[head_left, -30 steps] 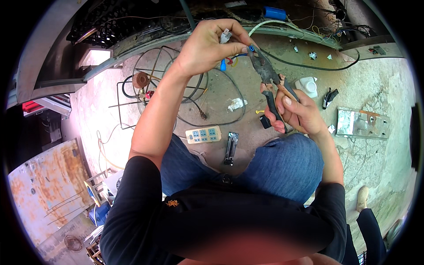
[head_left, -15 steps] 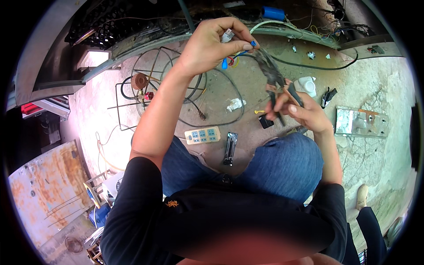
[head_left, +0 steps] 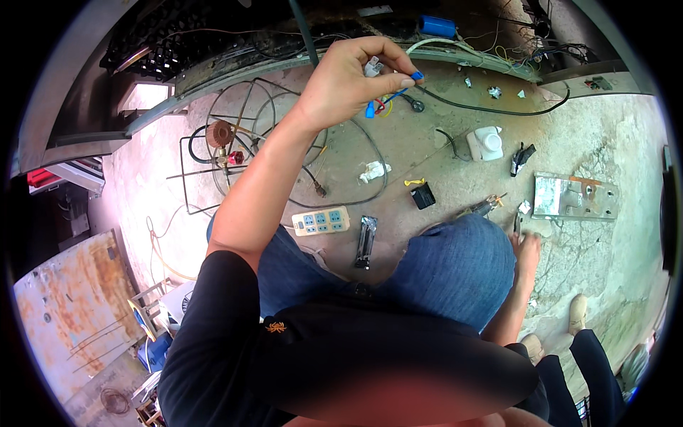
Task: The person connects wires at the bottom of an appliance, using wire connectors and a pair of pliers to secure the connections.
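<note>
Just beside the right knee, the right hand [head_left: 528, 248] had dropped to the concrete floor [head_left: 612, 149], fingers loosely spread by the pliers [head_left: 488, 206] it had held up a second before; whether it touched them I could not tell. Farther out, the left hand [head_left: 348, 82] kept pinching the blue-tipped wires [head_left: 398, 85] aloft, so cutting looked paused. Open floor lay right of the metal plate [head_left: 575, 196]; cables crowded the left.

Stained concrete floor [head_left: 441, 153], rusty metal sheet [head_left: 67, 313], daylight
</note>
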The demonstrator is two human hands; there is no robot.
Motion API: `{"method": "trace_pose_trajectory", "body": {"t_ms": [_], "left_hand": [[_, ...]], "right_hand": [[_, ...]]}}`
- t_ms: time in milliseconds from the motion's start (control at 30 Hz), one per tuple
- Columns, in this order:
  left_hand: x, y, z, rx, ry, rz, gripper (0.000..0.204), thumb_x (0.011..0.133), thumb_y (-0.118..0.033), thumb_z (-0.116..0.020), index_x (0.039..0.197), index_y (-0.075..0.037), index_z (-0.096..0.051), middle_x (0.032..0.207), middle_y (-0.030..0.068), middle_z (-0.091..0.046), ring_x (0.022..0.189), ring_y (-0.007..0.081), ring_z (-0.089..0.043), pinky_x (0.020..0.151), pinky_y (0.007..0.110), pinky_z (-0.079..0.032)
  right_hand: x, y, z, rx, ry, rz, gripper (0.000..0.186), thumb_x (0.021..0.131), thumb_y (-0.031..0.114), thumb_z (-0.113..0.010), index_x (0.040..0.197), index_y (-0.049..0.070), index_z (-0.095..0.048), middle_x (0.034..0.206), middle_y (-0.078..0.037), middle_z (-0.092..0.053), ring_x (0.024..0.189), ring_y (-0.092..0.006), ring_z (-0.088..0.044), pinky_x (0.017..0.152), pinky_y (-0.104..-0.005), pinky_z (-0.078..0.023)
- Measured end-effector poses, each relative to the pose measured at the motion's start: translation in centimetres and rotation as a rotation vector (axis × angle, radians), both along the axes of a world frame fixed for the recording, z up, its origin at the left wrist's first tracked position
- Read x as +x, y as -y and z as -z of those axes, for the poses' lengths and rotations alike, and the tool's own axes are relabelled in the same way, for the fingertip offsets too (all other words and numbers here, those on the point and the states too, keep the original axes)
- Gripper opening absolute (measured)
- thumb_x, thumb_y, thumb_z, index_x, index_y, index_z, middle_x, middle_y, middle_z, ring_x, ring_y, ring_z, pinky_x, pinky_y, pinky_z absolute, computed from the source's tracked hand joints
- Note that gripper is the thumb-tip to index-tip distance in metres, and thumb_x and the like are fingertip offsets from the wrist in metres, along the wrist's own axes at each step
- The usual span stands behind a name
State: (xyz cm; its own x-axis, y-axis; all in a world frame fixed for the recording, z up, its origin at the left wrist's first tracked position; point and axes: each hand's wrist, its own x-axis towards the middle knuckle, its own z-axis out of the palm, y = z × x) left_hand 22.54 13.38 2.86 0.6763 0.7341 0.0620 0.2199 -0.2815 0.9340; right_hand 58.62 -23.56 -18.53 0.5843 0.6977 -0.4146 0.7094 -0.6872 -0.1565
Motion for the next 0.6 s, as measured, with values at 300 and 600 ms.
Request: {"method": "trace_pose_trajectory", "body": {"t_ms": [300,600], "left_hand": [[0.7,0.3,-0.5,-0.161,0.135,-0.083,0.014,0.093,-0.004,-0.074,0.105,0.000,-0.067,0.103,0.0093,-0.075,0.092,0.0109,-0.068,0.084,0.026,-0.056],[0.3,0.4,0.3,-0.076,0.203,-0.189,0.014,0.094,-0.007,-0.075,0.102,-0.003,-0.064,0.093,-0.0002,-0.065,0.089,0.0062,-0.061,0.076,0.023,-0.051]], "right_hand": [[-16.2,-28.6,-16.0,1.062,-1.133,-0.382,0.036,0.095,0.015,-0.074,0.127,-0.001,-0.065,0.114,-0.008,-0.072,0.110,-0.0177,-0.067,0.099,-0.0329,-0.051],[-18.4,-30.0,-15.5,1.060,-1.416,-0.171,0.023,0.100,0.011,-0.068,0.120,-0.002,-0.065,0.101,-0.008,-0.073,0.092,-0.0115,-0.069,0.083,-0.0255,-0.055]]}}
